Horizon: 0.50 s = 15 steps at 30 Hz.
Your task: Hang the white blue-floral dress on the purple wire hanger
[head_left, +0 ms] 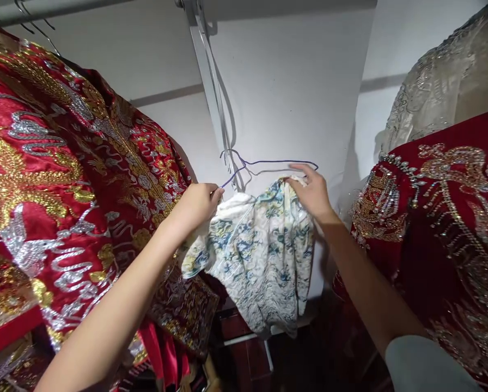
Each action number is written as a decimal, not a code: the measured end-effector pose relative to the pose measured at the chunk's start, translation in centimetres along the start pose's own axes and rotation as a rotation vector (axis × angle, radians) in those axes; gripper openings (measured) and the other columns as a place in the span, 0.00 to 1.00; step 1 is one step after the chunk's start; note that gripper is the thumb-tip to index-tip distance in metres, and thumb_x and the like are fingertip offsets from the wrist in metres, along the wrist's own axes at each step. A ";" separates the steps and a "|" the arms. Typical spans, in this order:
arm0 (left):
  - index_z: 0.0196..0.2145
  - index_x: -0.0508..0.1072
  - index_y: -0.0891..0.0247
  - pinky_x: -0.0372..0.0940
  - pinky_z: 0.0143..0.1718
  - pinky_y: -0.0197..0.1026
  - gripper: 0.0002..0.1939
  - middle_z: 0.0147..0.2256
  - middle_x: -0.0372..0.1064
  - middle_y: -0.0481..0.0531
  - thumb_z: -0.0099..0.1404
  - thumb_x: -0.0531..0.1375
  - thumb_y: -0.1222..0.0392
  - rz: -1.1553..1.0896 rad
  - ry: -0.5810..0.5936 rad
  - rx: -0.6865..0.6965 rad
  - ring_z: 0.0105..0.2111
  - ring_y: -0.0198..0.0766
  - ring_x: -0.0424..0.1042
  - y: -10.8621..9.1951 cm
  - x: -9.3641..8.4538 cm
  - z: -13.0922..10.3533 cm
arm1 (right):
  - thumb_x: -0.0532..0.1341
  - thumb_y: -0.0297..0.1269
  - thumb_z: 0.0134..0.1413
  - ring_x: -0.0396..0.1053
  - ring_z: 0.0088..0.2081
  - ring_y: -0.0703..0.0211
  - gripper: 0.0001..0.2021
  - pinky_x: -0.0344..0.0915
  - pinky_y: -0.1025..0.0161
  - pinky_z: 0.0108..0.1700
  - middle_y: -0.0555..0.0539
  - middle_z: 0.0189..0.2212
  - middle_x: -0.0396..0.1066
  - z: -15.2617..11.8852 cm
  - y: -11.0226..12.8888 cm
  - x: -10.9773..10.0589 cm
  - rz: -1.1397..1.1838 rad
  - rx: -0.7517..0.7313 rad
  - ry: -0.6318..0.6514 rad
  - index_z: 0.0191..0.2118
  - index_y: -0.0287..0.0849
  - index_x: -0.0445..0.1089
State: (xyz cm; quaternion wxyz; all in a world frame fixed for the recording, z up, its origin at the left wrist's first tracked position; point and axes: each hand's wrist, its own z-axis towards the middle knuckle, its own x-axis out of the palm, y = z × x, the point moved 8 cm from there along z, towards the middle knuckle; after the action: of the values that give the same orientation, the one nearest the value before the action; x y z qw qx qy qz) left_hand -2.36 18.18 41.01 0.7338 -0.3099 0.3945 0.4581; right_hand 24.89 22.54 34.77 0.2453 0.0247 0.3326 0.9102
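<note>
A small floral top (264, 256), white with blue, green and yellow print, hangs between my hands. At its left shoulder my left hand (201, 202) is closed, thumb and fingers pinching the left arm of a thin purple wire hanger (276, 161). The hanger's hook is up by the metal rail. My right hand (312, 191) pinches the top's other shoulder, index finger stretched out at the hanger's right end. That right end sits above the fabric, outside the garment. Part of the left shoulder is hidden behind my left hand.
Close on the left hangs a red jacket (76, 163) with gold and silver embroidery. On the right are a red beaded dress (435, 218) and a sheer pale beaded garment (427, 87). A metal rail (215, 76) runs ahead along the white wall (293, 81).
</note>
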 end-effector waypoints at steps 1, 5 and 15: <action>0.24 0.71 0.61 0.56 0.30 0.44 0.20 0.21 0.67 0.58 0.69 0.51 0.52 -0.003 -0.001 -0.010 0.22 0.45 0.64 -0.1 -0.2 0.1 | 0.65 0.46 0.55 0.72 0.49 0.43 0.27 0.66 0.50 0.52 0.39 0.48 0.75 1.0 -1.1 -0.7 -0.082 0.031 -0.011 0.59 0.41 0.69; 0.23 0.71 0.63 0.55 0.29 0.44 0.19 0.20 0.63 0.57 0.69 0.52 0.55 0.042 -0.092 -0.001 0.21 0.42 0.61 -1.4 -1.5 1.0 | 0.65 0.52 0.54 0.72 0.49 0.35 0.34 0.65 0.47 0.50 0.32 0.47 0.75 4.4 -5.1 -1.4 -0.392 0.194 0.012 0.61 0.35 0.67; 0.23 0.66 0.62 0.50 0.28 0.42 0.19 0.21 0.63 0.52 0.71 0.51 0.53 -0.006 -0.094 0.017 0.22 0.37 0.57 1.3 -3.0 2.1 | 0.58 0.40 0.55 0.62 0.26 0.55 0.11 0.55 0.62 0.30 0.47 0.21 0.65 5.4 -3.7 -1.2 -0.485 0.207 0.096 0.32 0.39 0.75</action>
State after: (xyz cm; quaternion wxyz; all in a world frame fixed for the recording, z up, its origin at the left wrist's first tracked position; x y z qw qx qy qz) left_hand -3.74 19.08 44.49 0.7554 -0.2831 0.3627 0.4666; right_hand 28.68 27.57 36.80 0.4366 -0.0740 0.4312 0.7861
